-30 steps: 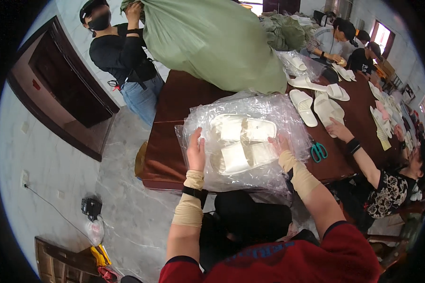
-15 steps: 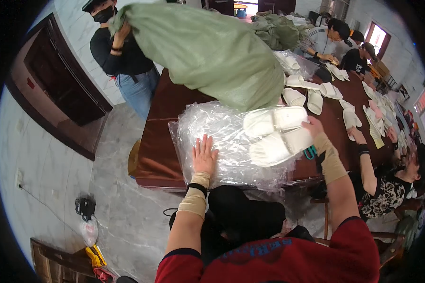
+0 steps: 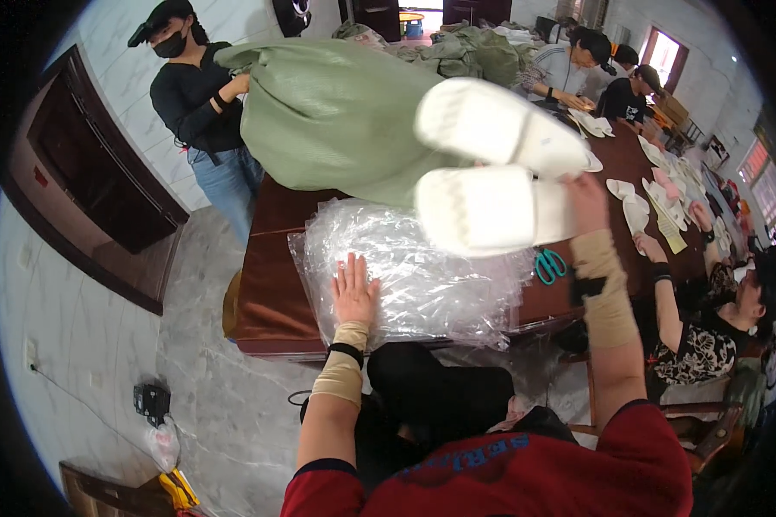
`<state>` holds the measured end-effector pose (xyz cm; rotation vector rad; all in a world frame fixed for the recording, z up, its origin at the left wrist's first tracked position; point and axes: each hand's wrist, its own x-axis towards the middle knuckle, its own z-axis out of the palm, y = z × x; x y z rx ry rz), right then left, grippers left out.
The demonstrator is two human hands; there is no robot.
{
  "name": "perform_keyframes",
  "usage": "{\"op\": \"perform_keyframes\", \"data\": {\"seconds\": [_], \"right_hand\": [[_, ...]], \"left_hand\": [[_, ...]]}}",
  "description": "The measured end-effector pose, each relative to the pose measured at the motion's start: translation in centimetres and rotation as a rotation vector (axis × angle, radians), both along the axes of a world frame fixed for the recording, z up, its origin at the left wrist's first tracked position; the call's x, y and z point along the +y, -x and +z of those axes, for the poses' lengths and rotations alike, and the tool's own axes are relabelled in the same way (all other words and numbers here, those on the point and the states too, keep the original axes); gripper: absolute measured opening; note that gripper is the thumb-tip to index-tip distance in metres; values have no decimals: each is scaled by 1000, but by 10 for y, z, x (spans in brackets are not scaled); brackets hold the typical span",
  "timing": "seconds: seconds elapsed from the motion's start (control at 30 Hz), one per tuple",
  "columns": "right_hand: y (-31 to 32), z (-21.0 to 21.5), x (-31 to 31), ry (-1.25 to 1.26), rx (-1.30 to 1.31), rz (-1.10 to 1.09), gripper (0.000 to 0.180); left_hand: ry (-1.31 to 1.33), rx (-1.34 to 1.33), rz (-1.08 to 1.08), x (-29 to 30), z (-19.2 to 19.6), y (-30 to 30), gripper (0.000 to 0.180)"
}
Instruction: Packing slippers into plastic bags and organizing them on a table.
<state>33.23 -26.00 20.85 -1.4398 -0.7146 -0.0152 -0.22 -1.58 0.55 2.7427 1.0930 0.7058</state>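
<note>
The left hand (image 3: 354, 291) is lying flat, fingers spread, pressing the clear plastic bag (image 3: 414, 280) onto the brown table (image 3: 272, 284). At two o'clock from it, the right hand (image 3: 588, 200) is gripping white slippers (image 3: 491, 168), lifting them above the bag.

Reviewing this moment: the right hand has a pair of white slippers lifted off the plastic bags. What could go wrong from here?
The right hand grips the white slippers only at one end, so one could slip loose and drop. The left hand lies flat on the plastic bags, which overhang the table edge and may slide off if released. The teal scissors lie just under the raised arm and could be knocked.
</note>
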Motion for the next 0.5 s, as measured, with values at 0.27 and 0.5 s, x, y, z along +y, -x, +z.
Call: {"op": "perform_keyframes", "data": {"seconds": [0.27,0.5], "right_hand": [[55,-157,39,782,-171,-91,30],[128,-106,43,583,-450,336,26]], "left_hand": [[42,-12,-1,1,2,-11,60],[4,-10,20,3,5,2,61]]}}
